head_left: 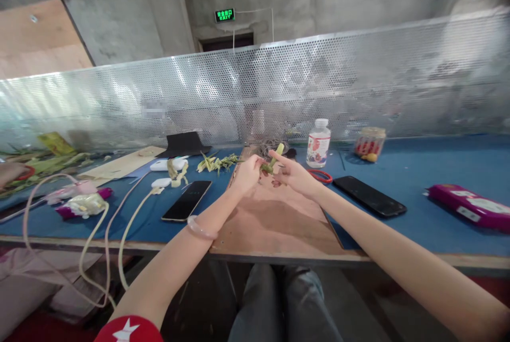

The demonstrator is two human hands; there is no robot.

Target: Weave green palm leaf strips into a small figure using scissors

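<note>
Both hands meet above a brown wooden board (274,225). Between them is a green, leaf-like strip (280,149) with a pale, flat upper end. My left hand (252,171) pinches the strip's lower part from the left, its fingers bent inward. From the right, my right hand (295,174) grips the same piece, thumb and fingers closed around it. Fingers cover part of the strip, so its full shape is hidden. Small reddish-brown bits (275,184) show just below the hands. Behind them lies a tangle of thin grey wire (271,146).
Right of the board are a white bottle (319,143), red-handled scissors or a ring (321,176), a glass jar (370,144), a black phone (368,195) and a purple packet (470,206). Leftward lie another phone (187,201), leaf scraps (217,162), cables (129,220) and a person's hand (11,174).
</note>
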